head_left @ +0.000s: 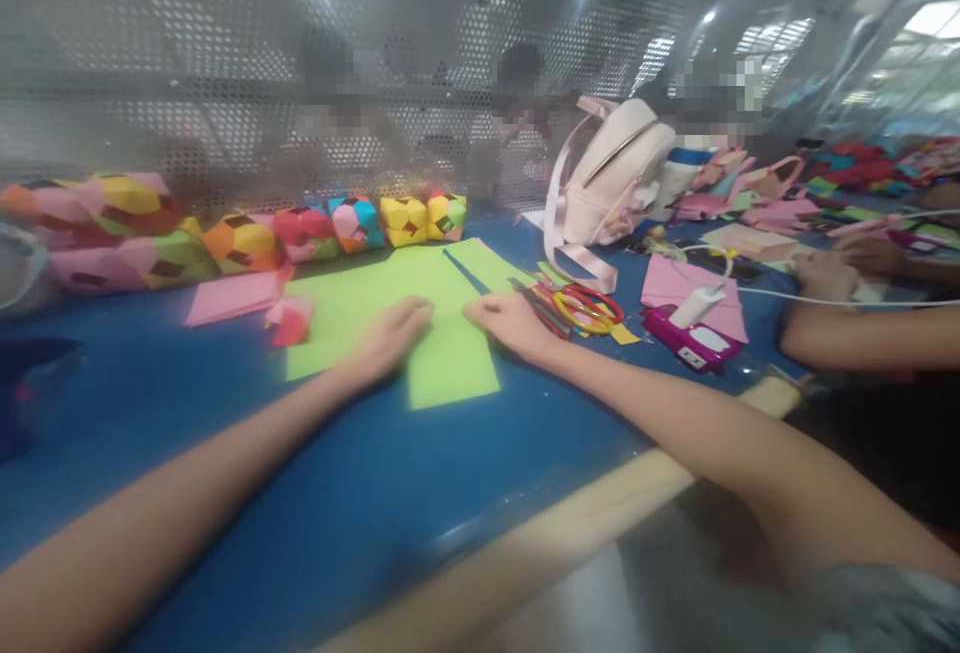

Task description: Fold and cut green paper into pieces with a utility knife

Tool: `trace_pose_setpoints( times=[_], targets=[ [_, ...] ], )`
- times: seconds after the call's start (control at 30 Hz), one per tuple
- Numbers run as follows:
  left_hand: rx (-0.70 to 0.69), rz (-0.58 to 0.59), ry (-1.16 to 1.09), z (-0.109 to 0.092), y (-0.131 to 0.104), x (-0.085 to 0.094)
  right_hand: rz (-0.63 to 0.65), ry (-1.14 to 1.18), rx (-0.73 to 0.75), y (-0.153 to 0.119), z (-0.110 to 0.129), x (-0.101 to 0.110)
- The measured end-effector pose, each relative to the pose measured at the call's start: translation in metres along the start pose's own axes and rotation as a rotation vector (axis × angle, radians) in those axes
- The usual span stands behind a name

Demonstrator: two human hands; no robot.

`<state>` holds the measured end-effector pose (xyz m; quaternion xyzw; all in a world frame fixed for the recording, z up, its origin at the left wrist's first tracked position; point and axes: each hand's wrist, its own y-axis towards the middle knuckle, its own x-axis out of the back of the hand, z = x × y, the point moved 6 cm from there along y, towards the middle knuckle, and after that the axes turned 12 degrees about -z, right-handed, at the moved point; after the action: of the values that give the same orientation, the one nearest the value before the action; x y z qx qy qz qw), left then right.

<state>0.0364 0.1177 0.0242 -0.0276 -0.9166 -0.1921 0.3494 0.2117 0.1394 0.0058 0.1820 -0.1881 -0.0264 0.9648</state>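
Light green paper (454, 373) lies on the blue tabletop, with one part pointing toward me between my hands. My left hand (394, 333) rests on its left side, fingers curled together against the sheet. From the right, my right hand (510, 321) closes on the paper's other side, thumb and fingers pressed together. Blur hides the exact fingertips. A thin dark blue strip (466, 271) lies slantwise on the green paper just beyond my hands. Scissors with red and yellow handles (589, 308) lie right beside my right hand.
Colourful folded-paper balls (300, 231) line the back. Folded pink paper (234, 298) lies left. A pale pink backpack (619, 173) stands behind the scissors, and a purple device (690, 341) with a white cable lies right. Another person's arm (862, 333) reaches in there. A wooden edge (562, 543) borders the table.
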Motion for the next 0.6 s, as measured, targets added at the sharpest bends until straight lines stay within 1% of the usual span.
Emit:
trace_pose_setpoints(
  times=[0.3,0.5,0.6],
  targets=[
    [-0.020,0.065,0.027,0.006,-0.001,-0.001,0.018,0.028,-0.016,-0.002,0.001,0.001],
    [0.013,0.071,0.035,0.013,-0.001,0.000,0.012,0.038,-0.057,-0.001,-0.005,0.001],
    [0.025,0.053,0.015,0.013,-0.001,0.002,-0.001,0.056,-0.082,0.000,-0.007,0.002]
  ],
)
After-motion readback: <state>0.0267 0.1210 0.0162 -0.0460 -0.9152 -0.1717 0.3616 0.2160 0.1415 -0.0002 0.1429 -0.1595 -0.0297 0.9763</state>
